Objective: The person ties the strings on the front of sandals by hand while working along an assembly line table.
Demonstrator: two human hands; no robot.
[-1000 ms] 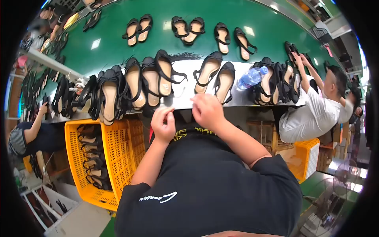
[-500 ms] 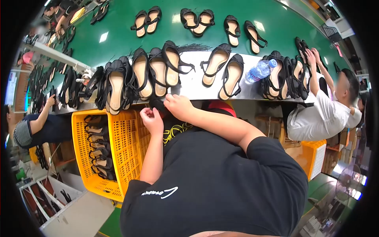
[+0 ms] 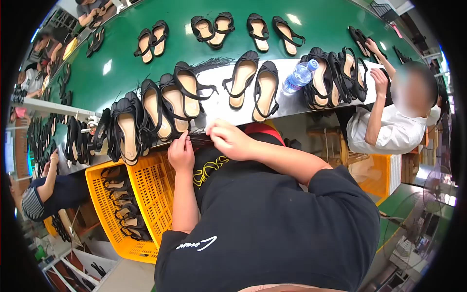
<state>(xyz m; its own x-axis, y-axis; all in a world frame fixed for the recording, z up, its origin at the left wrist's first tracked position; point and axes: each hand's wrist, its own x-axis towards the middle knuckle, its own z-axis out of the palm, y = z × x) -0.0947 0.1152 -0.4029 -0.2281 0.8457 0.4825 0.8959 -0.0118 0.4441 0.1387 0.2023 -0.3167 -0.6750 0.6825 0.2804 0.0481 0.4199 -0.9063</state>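
Note:
My left hand [image 3: 181, 153] is closed in a pinch at the near table edge, just below the black slingback flats. My right hand [image 3: 229, 139] is also closed, a little to the right and slightly higher. Thin black strands [image 3: 200, 137] stretch between the two hands; their exact ends are hidden by my fingers. Nearest to my left hand is a black flat [image 3: 171, 97] with a beige insole, in a row of similar shoes. A separate pair, with one flat [image 3: 242, 80] and its mate [image 3: 265, 92], lies beyond my right hand.
A water bottle [image 3: 299, 78] leans by more flats. A yellow crate [image 3: 151, 187] holding shoes stands at left below the table. Loose black strands [image 3: 212, 63] lie on the green tabletop [image 3: 170, 53]. A person in white [image 3: 389, 129] works at right; others at left.
My view has turned, shifting the table's shoes leftward. My hands have drawn slightly apart, and thin strands now show between them. The person at right has lowered one hand from the shoes.

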